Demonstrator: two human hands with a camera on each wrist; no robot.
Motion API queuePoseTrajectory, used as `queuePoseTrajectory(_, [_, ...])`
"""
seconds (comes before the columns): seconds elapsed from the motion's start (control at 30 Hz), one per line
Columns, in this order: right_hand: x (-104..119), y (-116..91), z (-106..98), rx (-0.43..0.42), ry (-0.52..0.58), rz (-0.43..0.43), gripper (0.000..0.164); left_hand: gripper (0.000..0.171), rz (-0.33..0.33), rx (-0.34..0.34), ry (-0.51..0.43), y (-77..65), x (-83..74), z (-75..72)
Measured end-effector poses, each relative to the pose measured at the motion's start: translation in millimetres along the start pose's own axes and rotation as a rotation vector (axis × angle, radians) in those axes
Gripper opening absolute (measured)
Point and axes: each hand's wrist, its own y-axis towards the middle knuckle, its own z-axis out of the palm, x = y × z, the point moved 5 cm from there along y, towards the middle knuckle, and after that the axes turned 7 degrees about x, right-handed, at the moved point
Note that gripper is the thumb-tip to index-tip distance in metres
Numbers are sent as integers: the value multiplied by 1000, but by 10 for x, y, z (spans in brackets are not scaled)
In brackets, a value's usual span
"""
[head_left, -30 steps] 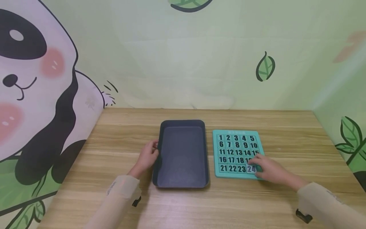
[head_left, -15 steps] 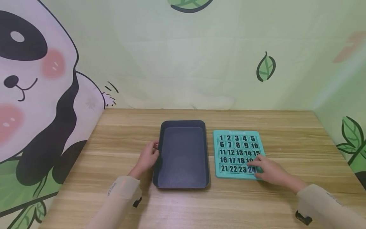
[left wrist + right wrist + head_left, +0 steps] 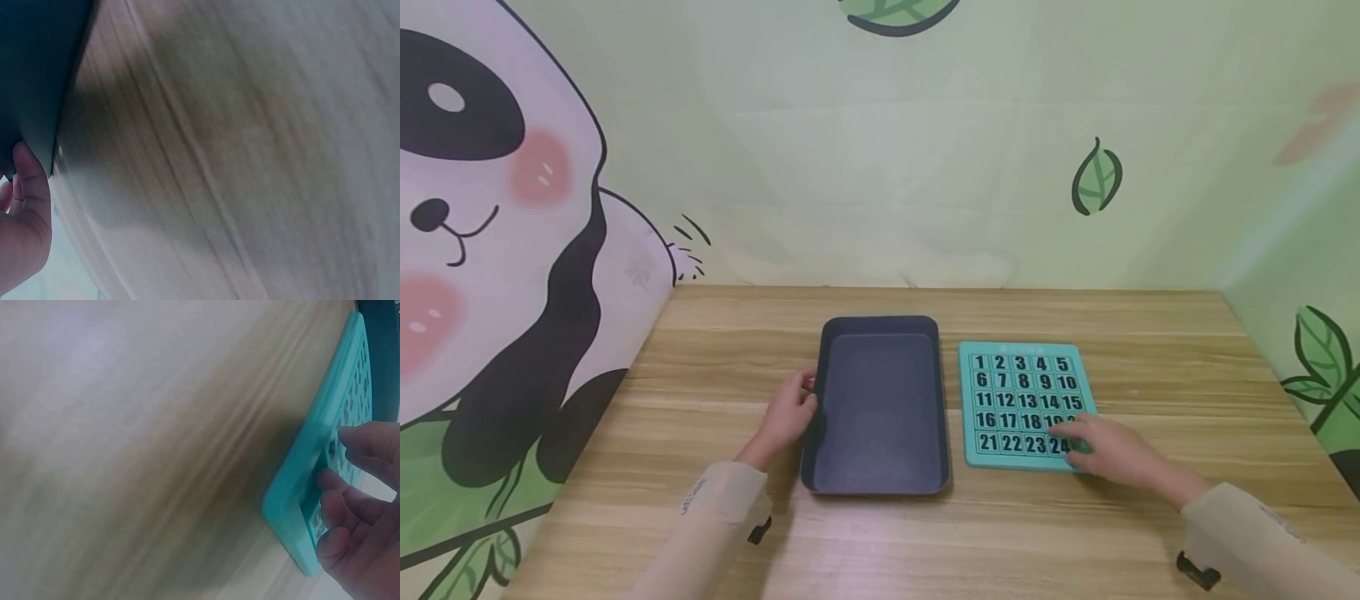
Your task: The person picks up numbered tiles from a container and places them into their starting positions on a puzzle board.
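A dark blue rectangular tray [image 3: 883, 408] lies on the wooden table in the head view. At its left side, my left hand [image 3: 786, 410] pinches the rim, thumb at the inner wall and fingers outside. To the tray's right lies a turquoise number slide puzzle [image 3: 1021, 400] with black-numbered tiles. Over its lower right corner, my right hand [image 3: 1112, 450] touches the tiles with loosely bent fingers, covering part of 24 and the tiles beside it. In the right wrist view, a fingertip dips into the recess at the corner of the puzzle board [image 3: 319, 425].
The wooden table [image 3: 880, 542] meets a pale green backdrop [image 3: 880, 183] with printed leaves along its far edge. A large printed panda [image 3: 572, 333] covers the left side. A narrow strip of table separates tray and puzzle.
My right hand's upper finger has dropped slightly toward me, so tile 15 shows fully; tile 24 is now partly covered. My left hand and the tray have stayed in place.
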Motion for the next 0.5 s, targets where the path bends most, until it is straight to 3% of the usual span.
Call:
queuePoseTrajectory(0.3, [-48, 94, -91, 2, 16, 24, 39, 40, 4, -16, -10, 10, 0, 3])
queuePoseTrajectory(0.5, [-125, 146, -193, -21, 73, 11, 35, 43, -38, 36, -94, -18, 31, -51])
